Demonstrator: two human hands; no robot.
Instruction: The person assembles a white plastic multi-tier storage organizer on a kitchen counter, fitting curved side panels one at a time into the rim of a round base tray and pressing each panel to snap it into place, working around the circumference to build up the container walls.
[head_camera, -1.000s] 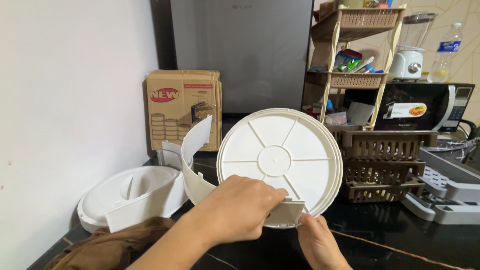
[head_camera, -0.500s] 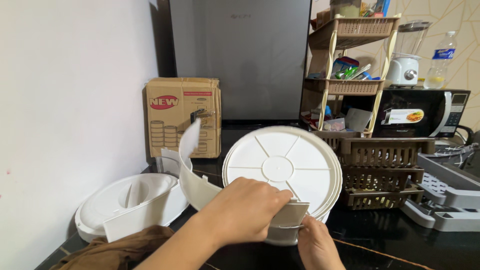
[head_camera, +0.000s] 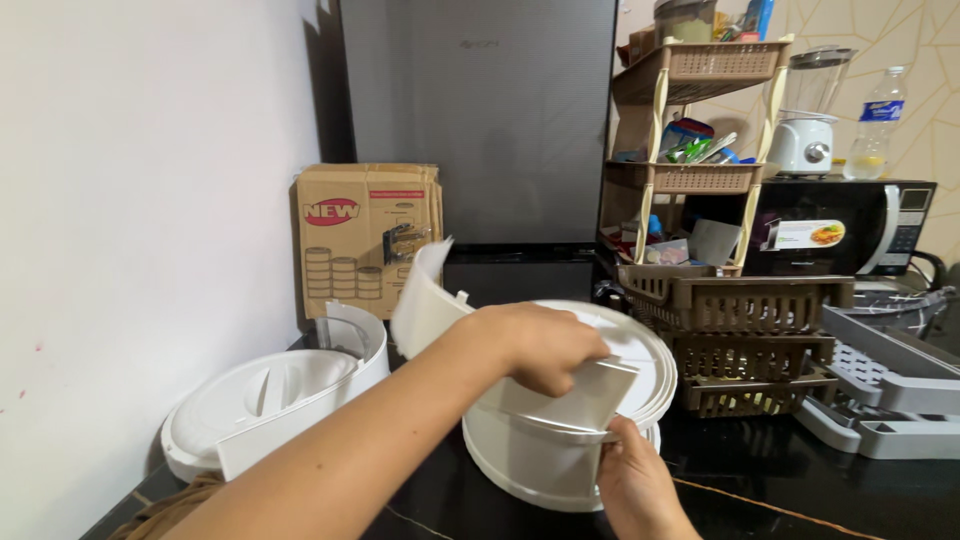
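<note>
Head camera is looking down at a dark countertop (head_camera: 800, 490) filling the lower right of the frame, where a grey refrigerator (head_camera: 480, 120) is standing at upper centre, a tiered basket rack (head_camera: 700, 170) and a black microwave (head_camera: 850, 230) are sitting at the upper right, and a cardboard box (head_camera: 365, 235) is leaning against the wall at centre left. Below the box, a white domed lid (head_camera: 260, 395) is lying at lower left. At lower centre, the white round container (head_camera: 560, 440) is resting on the counter, a ribbed disc tilting over its top; it is looking like smooth, matte moulded plastic with a raised rim. The left hand (head_camera: 535, 345) is reaching across from lower left, its fingers curling down and pinching a flat white panel (head_camera: 590, 395) against the disc. The right hand (head_camera: 635, 485) is coming up from the bottom edge, its fingertips pressing against the container's side just under the rim; whether it is truly gripping cannot be told. Doing this well is probably meaning keeping the lower hand bracing the body while the upper hand is seating the panel squarely, avoiding twisting the thin plastic. A curved white strip (head_camera: 425, 300) is standing upright just behind the left wrist.
</note>
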